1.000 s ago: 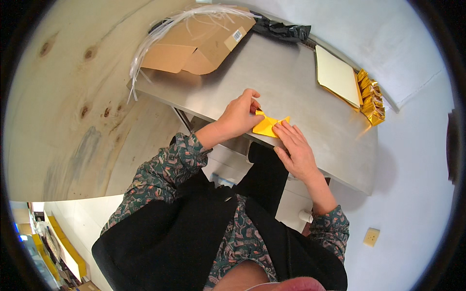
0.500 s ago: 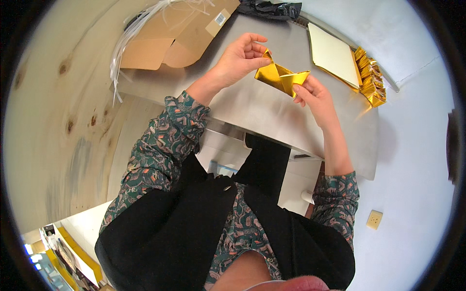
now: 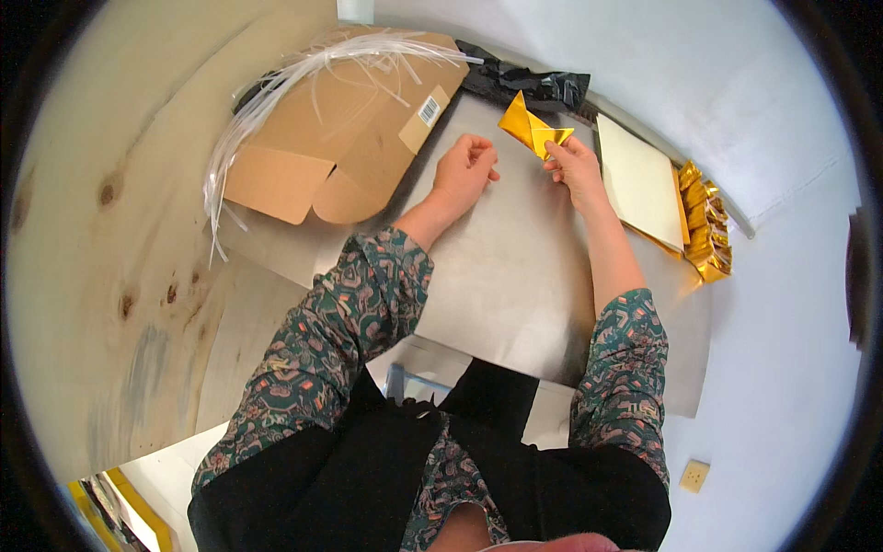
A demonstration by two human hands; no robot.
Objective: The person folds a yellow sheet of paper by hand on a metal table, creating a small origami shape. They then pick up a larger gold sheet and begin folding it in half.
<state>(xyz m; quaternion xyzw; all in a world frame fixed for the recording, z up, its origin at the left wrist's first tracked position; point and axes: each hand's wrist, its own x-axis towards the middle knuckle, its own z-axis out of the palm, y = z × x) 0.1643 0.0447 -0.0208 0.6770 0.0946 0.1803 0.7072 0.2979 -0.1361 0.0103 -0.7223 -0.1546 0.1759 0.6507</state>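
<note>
A folded gold foil paper piece (image 3: 526, 125), shaped like a small boat with pointed ends, is held up over the metal table (image 3: 501, 267). My right hand (image 3: 574, 171) pinches it by its right, lower end, thumb on the near side. Apart from it, to the left, my left hand (image 3: 464, 171) hovers above the table with curled fingers and nothing visible in them. Farther right lies a stack of pale yellow paper sheets (image 3: 639, 179). Along its right side runs a row of nested gold folded pieces (image 3: 708, 225).
An opened brown cardboard box (image 3: 349, 129) occupies the table's left part, with white plastic strips (image 3: 267, 110) draped over it. Crumpled black plastic (image 3: 533, 85) lies at the back edge. A wooden panel (image 3: 120, 276) stands on the left; a white wall (image 3: 791, 304) borders the right.
My left hand has let go of the gold paper piece and drawn back from it. The right hand alone now holds the piece, farther out toward the back of the table.
</note>
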